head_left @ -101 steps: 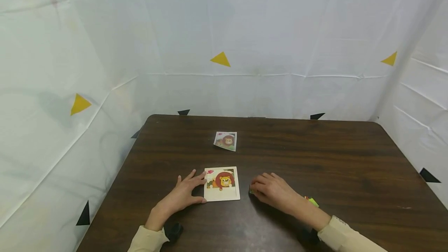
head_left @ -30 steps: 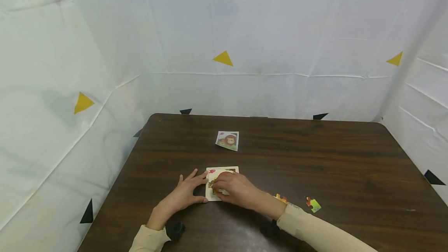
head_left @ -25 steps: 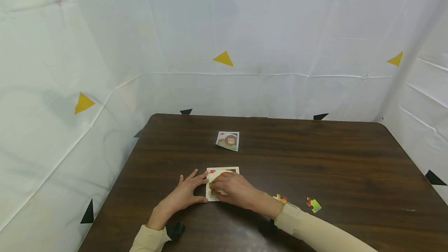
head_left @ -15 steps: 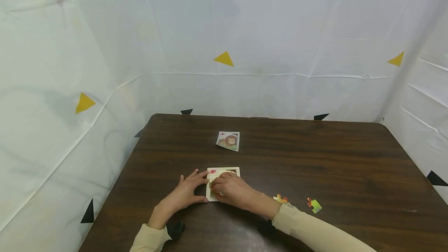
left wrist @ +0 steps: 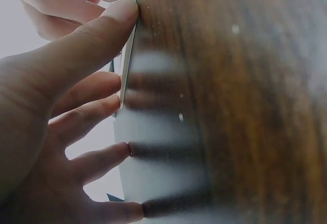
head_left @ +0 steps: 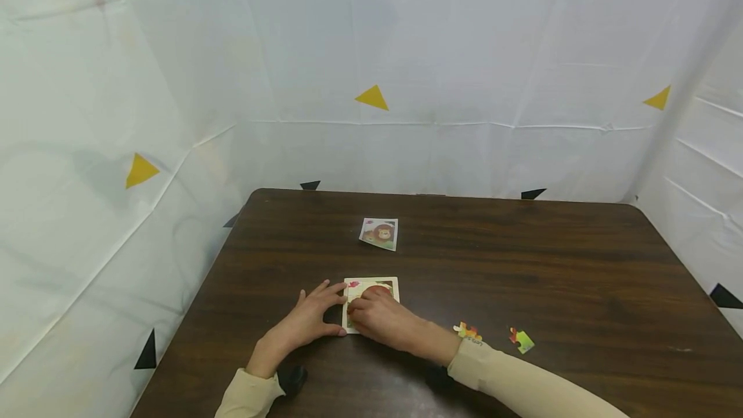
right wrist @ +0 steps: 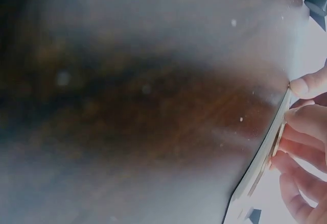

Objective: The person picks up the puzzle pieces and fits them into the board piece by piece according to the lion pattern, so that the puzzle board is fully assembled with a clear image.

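Note:
A square puzzle board (head_left: 371, 280) with part of a lion picture lies flat before me in the head view. Along its left edge my left hand (head_left: 304, 320) rests, thumb and straight fingers spread and touching the rim. My right hand (head_left: 386, 322) is over the board's lower left, covering much of the picture. In the right wrist view its fingers pinch a thin puzzle piece (right wrist: 278, 140), seen edge-on and slightly tilted at the board. The piece's printed face is hidden by the hand. From the left wrist view, the thumb (left wrist: 120, 12) presses on the board's edge.
A printed lion card (head_left: 380, 235) with a curled corner lies farther back on the dark wooden table (head_left: 493, 257). To the right are an orange-and-yellow puzzle piece (head_left: 466, 330), beside the right sleeve, and a green-and-red piece (head_left: 524, 341). White sheeting (head_left: 435, 50) surrounds the table.
My right hand has carried a puzzle piece leftward from the table onto the board, then shifted slightly at its lower left. The left hand has stayed against the board's edge.

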Demonstrator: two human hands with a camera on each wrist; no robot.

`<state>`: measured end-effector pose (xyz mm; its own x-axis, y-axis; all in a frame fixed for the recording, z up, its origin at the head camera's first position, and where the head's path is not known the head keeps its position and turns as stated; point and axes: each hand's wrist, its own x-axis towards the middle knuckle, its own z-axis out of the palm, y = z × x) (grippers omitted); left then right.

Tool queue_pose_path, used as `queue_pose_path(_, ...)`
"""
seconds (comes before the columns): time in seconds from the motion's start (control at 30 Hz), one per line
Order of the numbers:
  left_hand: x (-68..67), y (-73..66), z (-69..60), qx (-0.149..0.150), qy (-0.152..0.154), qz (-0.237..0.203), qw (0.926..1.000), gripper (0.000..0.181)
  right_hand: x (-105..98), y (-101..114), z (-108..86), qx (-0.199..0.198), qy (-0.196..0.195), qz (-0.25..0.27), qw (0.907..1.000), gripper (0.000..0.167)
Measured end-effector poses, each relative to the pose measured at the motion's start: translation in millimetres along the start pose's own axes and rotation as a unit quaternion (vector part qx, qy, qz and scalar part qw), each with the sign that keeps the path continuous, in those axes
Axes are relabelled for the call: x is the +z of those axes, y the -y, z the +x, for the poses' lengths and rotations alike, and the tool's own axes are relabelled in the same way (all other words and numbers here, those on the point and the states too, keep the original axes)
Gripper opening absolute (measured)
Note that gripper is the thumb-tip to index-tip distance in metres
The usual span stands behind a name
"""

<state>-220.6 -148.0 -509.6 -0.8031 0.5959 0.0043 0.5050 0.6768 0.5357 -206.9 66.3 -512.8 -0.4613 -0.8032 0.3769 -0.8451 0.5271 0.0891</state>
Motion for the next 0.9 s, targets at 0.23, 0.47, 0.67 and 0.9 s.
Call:
queue_pose_path(0.23, -0.7, 0.1, 2.1, -0.003, 0.0, 0.022, 0.9997, 0.055, -1, 3, 0.8, 0.007, 0.01, -0.022, 0.9997, 0.005)
queue_pose_path(0.47, -0.5, -0.5, 3.2, -0.007, 0.01, 0.021, 0.9997, 0.056, -1, 7, -0.7, 0.007, 0.037, -0.037, 0.9986, 0.009)
queue_pose_path(0.67, -1.5, -1.8, 4.8, -0.02, 0.023, 0.034, 0.999, 0.056, -3, 14, -5.4, 0.0, 0.046, -0.083, 0.9955, 0.022)
queue_pose_path(0.9, -4.1, -5.4, 3.7, -0.019, 0.024, 0.048, 0.9984, 0.059, -5, 16, -10.1, 0.017, 0.076, -0.061, 0.9951, 0.033)
